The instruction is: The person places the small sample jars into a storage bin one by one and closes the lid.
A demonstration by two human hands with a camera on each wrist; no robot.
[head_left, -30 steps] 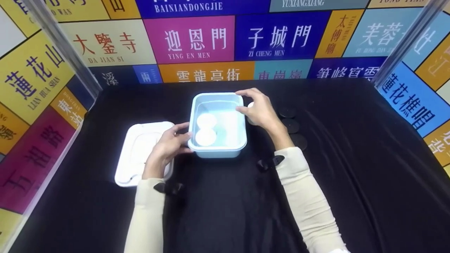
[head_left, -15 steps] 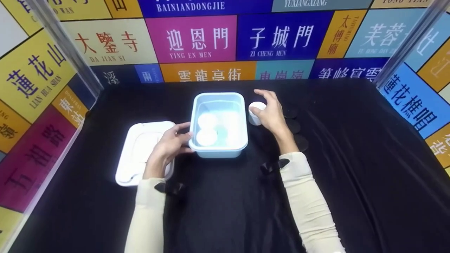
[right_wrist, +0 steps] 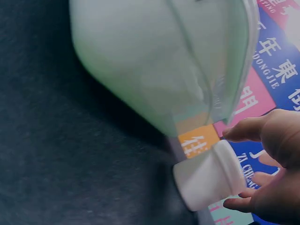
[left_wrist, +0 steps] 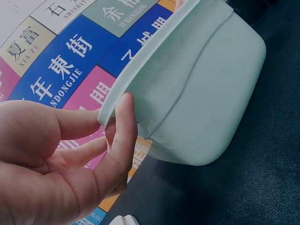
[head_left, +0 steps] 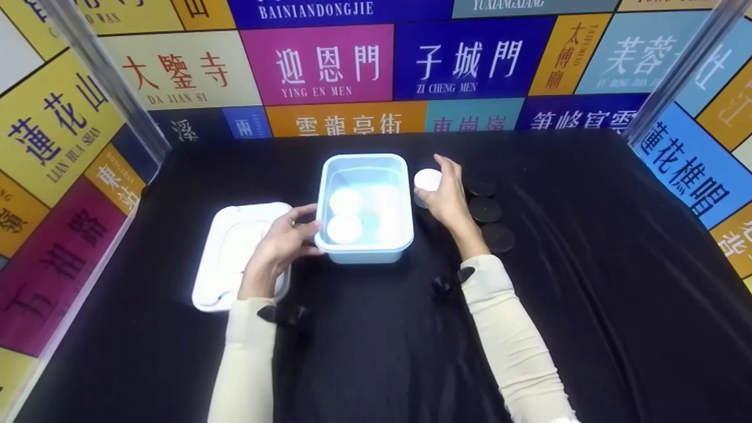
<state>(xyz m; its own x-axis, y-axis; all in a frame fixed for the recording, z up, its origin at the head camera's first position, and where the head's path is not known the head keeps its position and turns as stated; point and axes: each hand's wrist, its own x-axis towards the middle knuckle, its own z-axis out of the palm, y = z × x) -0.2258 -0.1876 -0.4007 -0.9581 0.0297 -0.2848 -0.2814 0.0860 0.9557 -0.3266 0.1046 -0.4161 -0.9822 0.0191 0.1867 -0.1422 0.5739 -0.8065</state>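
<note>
My left hand pinches the left rim of a pale blue plastic food box, which stands uncovered on the black cloth. In the left wrist view, the fingers lie against the outside of the box. Two round white tops show inside the box; glare blurs its right half. Just right of the box, a small white lidded jar stands upright. My right hand spreads its thumb and fingers loosely around the jar's lid, the thumb tip close to the lid's edge.
A white box lid lies flat on the left, partly under my left forearm. Three black discs lie in a row beyond my right hand. Printed panels wall the table's back and sides.
My right hand has left the box's right rim and moved right to the white jar, its fingers drawing in around it. The left hand and the box have stayed in place.
</note>
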